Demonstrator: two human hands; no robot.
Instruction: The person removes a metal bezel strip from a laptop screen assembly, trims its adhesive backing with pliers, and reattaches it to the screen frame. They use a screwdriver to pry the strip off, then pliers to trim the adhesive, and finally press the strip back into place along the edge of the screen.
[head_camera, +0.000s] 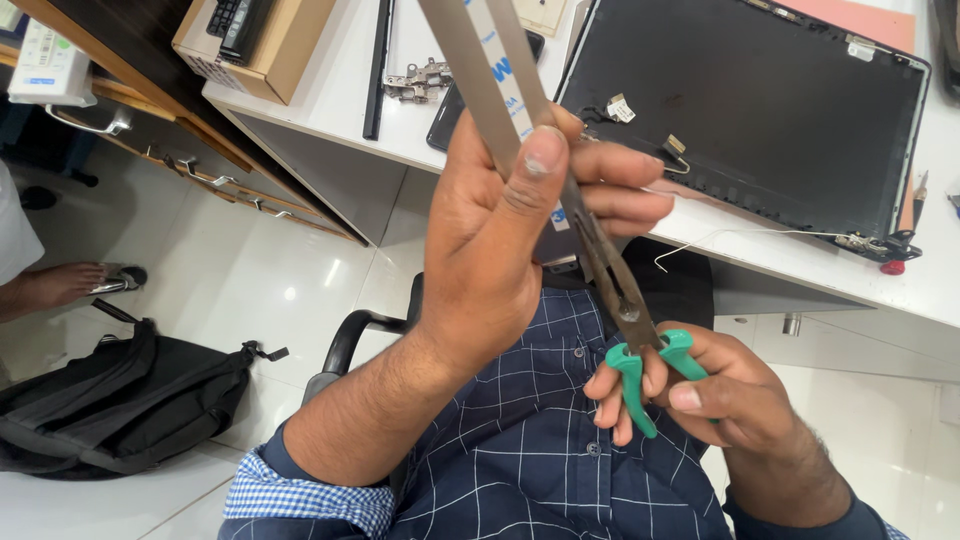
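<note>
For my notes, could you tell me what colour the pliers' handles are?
The pliers' handles are green, seen clearly in the head view.

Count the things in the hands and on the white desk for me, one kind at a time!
Green-handled pliers: 1
Grey metal strip: 1
Black laptop lid: 1
Metal hinge: 1
Black phone: 1
Cardboard box: 1
Total: 6

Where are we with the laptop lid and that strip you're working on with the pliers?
Done: the laptop lid lies stripped on the white desk, with a loose hinge set aside. In hand: the left hand holds up a grey metal strip, and the right hand grips it with green-handled pliers. Left: strip and hinge are not yet on the lid.
</note>
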